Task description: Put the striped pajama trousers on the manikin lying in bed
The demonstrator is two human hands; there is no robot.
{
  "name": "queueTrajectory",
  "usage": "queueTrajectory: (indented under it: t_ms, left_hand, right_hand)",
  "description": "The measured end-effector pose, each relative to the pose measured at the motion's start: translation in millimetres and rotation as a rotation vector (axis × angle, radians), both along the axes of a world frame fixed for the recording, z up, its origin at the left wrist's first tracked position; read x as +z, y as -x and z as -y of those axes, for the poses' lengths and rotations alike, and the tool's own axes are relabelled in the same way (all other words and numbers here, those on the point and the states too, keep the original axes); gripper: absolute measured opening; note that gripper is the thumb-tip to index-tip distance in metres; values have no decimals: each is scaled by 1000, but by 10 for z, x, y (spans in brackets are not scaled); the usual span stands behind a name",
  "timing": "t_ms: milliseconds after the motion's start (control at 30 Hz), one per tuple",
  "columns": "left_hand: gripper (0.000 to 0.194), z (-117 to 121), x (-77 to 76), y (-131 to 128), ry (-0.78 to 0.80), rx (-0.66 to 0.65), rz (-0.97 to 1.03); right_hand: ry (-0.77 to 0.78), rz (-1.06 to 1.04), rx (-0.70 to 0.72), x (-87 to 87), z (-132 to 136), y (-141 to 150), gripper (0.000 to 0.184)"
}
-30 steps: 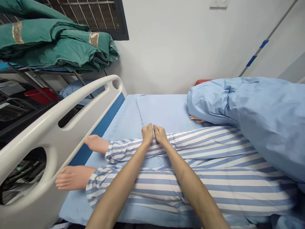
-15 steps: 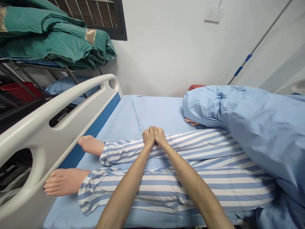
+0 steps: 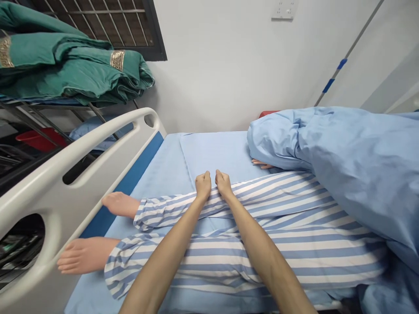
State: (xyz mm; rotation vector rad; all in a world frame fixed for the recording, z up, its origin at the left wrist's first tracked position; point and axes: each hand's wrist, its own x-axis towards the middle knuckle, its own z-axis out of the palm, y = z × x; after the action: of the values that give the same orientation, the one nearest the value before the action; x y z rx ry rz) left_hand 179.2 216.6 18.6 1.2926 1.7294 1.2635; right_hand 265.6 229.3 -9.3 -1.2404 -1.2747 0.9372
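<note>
Blue-and-white striped pajama trousers [image 3: 262, 257] on a mannequin [image 3: 121, 205], head view, lying across the bed with bare feet toward the bed rail; item of attention, directly beneath and ahead of both hands. Left hand [image 3: 203, 185]: clenched into a fist at the far edge of the trousers, knuckles up. Right hand [image 3: 223, 183]: likewise clenched, just beside the left, the two apart by a narrow gap. Whether either fist pinches cloth or merely rests on it cannot be told. Left forearm [image 3: 163, 257] and right forearm [image 3: 265, 257]: both reach forward over the legs, converging toward the wrists. Step in hand, as judged from this placement: work at that far trouser edge; shifting the cloth from this pose calls for a firm pinch. Ahead and right of the hands: pale blue duvet [image 3: 340, 161] over the mannequin's upper body, a mannequin hand [image 3: 262, 164] showing beneath it. Ahead of the hands: blue bed sheet [image 3: 212, 152]. Left of the hands: white bed rail [image 3: 65, 183]; beyond it, green folded blankets [image 3: 65, 74] on a metal rack [image 3: 42, 107].
</note>
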Motion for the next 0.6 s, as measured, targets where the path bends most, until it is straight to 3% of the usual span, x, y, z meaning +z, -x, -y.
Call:
queueTrajectory:
  t_ms: [167, 367, 600]
  left_hand:
    - [45, 4, 28, -181, -13, -105, -192]
    - [47, 71, -19, -166, 46, -127, -350]
    - [49, 36, -23, -162, 36, -119, -315]
  right_hand:
    - [-9, -91, -53, 7, -36, -39, 47]
    - [16, -111, -57, 26, -42, -40, 48]
    - [-53, 265, 39, 242, -13, -273, 53]
